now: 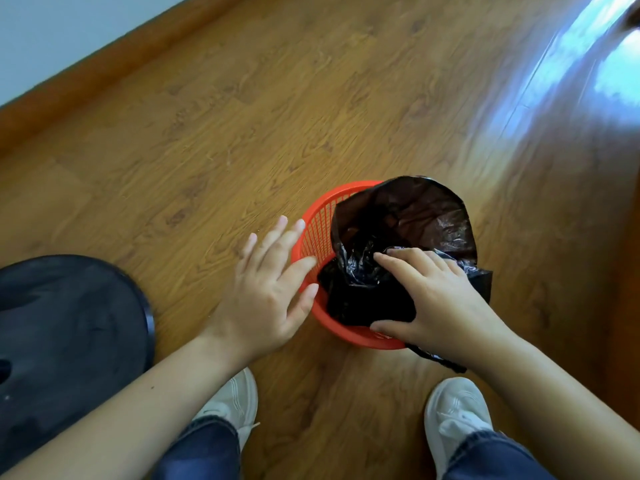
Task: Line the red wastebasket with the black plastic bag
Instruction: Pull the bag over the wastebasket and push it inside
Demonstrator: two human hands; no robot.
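the right hand [440,303] lies flat over the near right part of the red wastebasket [313,223], fingers spread and stretched out, palm down on the black plastic bag [401,216]. it presses on the crumpled plastic rather than pinching it; the thumb rests at the near rim. whether any plastic is caught under the palm cannot be told. the left hand [273,282] is open with all 5 fingers splayed, holding nothing, its fingertips touching or just beside the left outer wall and rim of the wastebasket.

the bag sits partly inside the basket, bunched at the bottom, with its far right side standing up above the rim like a loose hood. a flap hangs over the right near edge, outside the rim, by the right wrist. the left mesh wall of the basket is still bare.

the basket stands on a wooden floor [242,116], with a baseboard and pale wall at the far left. bright glare lies at the far right. a dark round object [69,334] sits near left. 2 white shoes [457,410] and blue jeans show at the near edge.
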